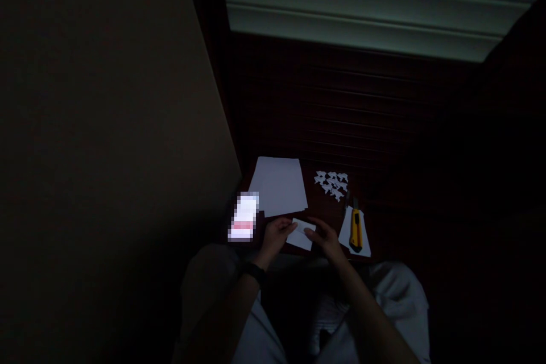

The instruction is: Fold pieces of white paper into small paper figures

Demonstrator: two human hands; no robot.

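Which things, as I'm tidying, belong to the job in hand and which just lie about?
Likely in use:
small white paper sheet, in left hand and right hand
small pointed white paper shapes
large rectangular white paper sheets
long yellow-and-black utility knife
white paper pieces beneath

Probably just lying about:
bright rectangular screen, blurred

Pinching a small white paper [300,240] with left hand [277,233] and right hand [323,235] at the near edge of a dark table [313,203]. Wearing a black band [253,271] on left wrist. Facing a stack of white sheets [279,185], with small folded paper pieces [331,182] clustered to its right. Near right hand, can see a yellow utility knife [355,230] lying across white paper slips [365,244]. Farther left, can make out a glowing rectangle [244,216] (pixelated, so impossible to read).
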